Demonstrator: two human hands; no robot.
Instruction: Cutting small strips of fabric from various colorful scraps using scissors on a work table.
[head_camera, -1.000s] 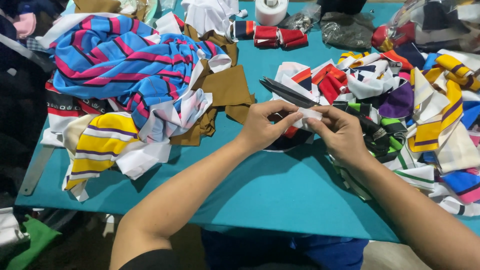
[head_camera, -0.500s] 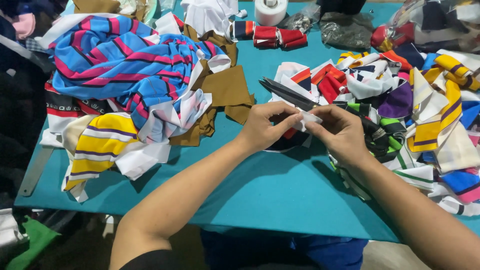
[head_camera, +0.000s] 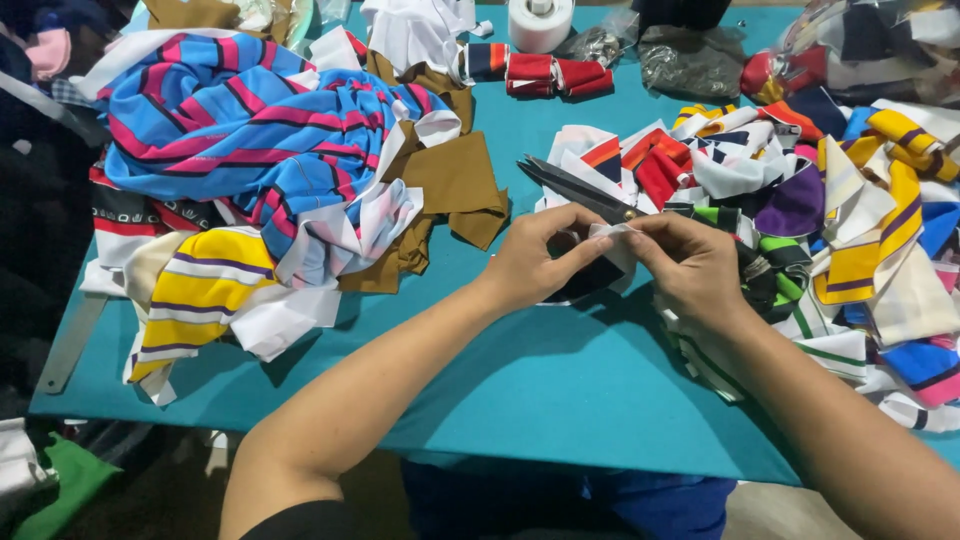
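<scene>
My left hand (head_camera: 535, 258) and my right hand (head_camera: 692, 265) meet over the middle of the teal table (head_camera: 560, 380). Between their fingertips they pinch a small white fabric piece (head_camera: 607, 232). A dark cloth piece (head_camera: 590, 280) lies right under the hands. Large dark scissors (head_camera: 575, 187) rest just behind the hands, blades pointing left, on top of a heap of colourful striped collar pieces (head_camera: 800, 200) at the right.
A pile of blue, pink, yellow and brown fabric (head_camera: 260, 170) covers the left of the table. A white tape roll (head_camera: 540, 22) and red folded cuffs (head_camera: 545, 73) sit at the far edge. A metal ruler (head_camera: 72, 345) lies at the left edge.
The hands stay in the same place; the fingers have shifted slightly on the small white piece.
</scene>
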